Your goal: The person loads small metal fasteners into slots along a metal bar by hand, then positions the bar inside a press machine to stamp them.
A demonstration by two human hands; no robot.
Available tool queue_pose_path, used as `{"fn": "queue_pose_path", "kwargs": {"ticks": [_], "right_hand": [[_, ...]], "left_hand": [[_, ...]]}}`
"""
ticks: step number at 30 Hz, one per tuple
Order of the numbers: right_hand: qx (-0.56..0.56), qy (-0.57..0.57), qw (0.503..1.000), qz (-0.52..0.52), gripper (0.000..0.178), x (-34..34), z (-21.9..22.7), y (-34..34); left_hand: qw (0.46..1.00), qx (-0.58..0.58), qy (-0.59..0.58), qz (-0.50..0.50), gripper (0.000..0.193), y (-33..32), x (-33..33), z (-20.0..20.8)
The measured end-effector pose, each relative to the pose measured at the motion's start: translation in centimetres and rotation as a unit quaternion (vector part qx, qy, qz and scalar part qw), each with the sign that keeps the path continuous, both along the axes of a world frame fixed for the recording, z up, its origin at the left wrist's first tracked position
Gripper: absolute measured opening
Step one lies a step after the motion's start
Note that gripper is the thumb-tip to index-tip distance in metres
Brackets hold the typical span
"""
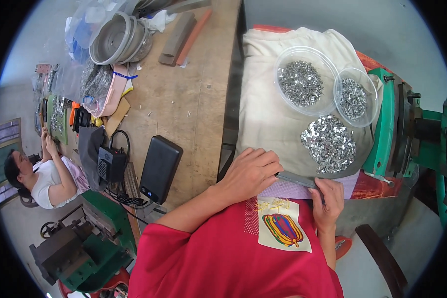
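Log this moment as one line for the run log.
left hand: resting on cloth-covered surface | right hand: holding thin grey strip | nearby: loose pile of small metal parts, two clear bowls of same

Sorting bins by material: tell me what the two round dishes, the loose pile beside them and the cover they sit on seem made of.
Two round dishes: clear plastic, probably, since the contents show through the walls.
Loose pile: small metal parts, silvery and glinting; the exact kind is too small to tell.
Cover: beige cloth, matte, with soft folds.
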State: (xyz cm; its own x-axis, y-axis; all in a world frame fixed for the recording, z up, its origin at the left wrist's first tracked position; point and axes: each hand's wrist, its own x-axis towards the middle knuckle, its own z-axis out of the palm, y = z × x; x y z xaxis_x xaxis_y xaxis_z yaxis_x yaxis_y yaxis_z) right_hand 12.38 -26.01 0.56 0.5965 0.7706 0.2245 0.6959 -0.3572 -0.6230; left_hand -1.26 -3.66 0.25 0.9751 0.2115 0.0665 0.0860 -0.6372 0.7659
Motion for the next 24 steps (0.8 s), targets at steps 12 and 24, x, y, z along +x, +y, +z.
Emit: {"fn": "queue_pose_path", "kwargs": {"ticks": [12, 24], "right_hand": [[0.046, -0.021, 0.998, -0.029, 0.030, 2.2, 1.1, -2.0], [0.084, -0.190, 0.950, -0.233, 0.027, 8.6, 7.2, -9.3]], "left_hand": [[0.997, 0.059, -0.022, -0.052, 0.025, -0.7, 4.1, 2.1], [0.926, 0.132, -0.211, -0.283, 0.025, -5.3, 23.0, 9.0]]}}
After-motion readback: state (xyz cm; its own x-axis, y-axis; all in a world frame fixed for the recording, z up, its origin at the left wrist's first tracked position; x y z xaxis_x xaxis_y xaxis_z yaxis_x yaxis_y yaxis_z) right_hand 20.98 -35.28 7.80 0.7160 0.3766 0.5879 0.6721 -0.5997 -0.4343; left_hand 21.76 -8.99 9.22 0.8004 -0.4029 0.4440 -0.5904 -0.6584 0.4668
